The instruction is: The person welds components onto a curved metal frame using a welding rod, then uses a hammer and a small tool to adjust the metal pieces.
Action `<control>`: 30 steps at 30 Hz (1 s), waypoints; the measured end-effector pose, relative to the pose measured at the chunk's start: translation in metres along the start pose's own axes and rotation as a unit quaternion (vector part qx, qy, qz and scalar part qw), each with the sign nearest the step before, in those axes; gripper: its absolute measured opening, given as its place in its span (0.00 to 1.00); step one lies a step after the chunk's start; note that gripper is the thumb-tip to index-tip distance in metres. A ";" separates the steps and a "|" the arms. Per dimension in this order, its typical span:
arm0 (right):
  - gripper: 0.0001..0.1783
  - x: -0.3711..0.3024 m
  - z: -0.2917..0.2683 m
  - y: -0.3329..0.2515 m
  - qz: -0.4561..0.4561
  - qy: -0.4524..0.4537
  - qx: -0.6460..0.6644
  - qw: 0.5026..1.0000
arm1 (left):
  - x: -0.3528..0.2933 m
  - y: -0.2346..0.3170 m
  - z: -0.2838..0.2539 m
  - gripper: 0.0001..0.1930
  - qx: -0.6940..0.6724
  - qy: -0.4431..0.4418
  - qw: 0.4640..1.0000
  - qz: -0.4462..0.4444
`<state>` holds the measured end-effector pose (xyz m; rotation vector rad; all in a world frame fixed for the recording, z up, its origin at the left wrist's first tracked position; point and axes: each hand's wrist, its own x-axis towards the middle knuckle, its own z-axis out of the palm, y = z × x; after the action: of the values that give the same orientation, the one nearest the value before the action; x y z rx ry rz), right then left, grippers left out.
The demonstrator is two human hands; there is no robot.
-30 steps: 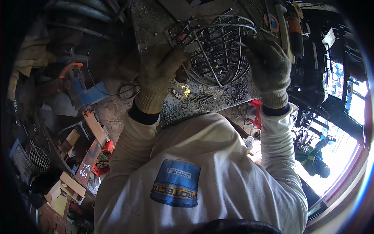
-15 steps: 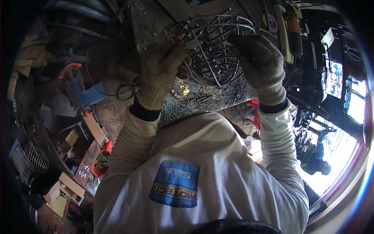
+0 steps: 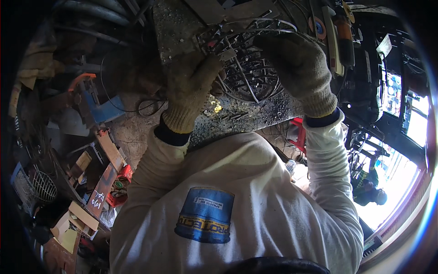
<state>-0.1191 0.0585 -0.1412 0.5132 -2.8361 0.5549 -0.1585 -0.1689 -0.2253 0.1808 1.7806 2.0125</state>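
Observation:
Both my hands wear dark, dirty knit gloves and reach over a round metal frame (image 3: 246,86) of bent rods, which lies on a gritty worktop (image 3: 273,112). At the frame's left side, my left hand (image 3: 194,84) has its fingers drawn together; a small flat metal piece (image 3: 227,55) shows just beyond their tips. What that hand grips is hidden. My right hand (image 3: 296,68) hovers over the frame's right part, its fingers curled inward in shadow, and what lies between them cannot be made out. Many short metal bits lie inside the ring.
An orange-and-black power tool (image 3: 344,36) and a disc (image 3: 318,27) lie beyond my right hand. A yellow patch (image 3: 216,107) marks the worktop. To the left are a blue metal part (image 3: 102,107), a red crate (image 3: 117,194) and a cardboard box (image 3: 75,223). Another person (image 3: 367,189) is at far right.
My right hand has shifted a little left and its fingers have turned further inward over the frame. My left hand has moved slightly down and toward the right. The frame stays in place.

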 end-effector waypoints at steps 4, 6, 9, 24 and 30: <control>0.16 -0.004 -0.003 -0.005 0.041 -0.037 0.024 0.998 | 0.001 0.001 -0.001 0.17 -0.022 -0.003 1.000 -0.014; 0.15 -0.004 -0.005 -0.005 0.035 -0.057 0.011 0.998 | 0.001 0.000 -0.002 0.17 -0.018 -0.006 1.000 -0.010; 0.15 -0.003 -0.005 -0.004 0.001 -0.054 -0.018 0.998 | 0.002 -0.002 -0.002 0.17 -0.012 -0.010 1.000 0.001; 0.20 0.022 0.001 -0.011 -0.101 -0.050 -0.070 0.991 | 0.001 -0.003 0.000 0.14 -0.016 0.001 1.000 -0.010; 0.24 0.024 0.005 -0.009 -0.145 -0.037 -0.109 0.983 | 0.001 -0.013 0.003 0.13 -0.043 0.012 0.999 0.000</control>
<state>-0.1385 0.0419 -0.1360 0.8989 -2.7690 0.1718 -0.1552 -0.1650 -0.2380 0.1299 1.7053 2.0951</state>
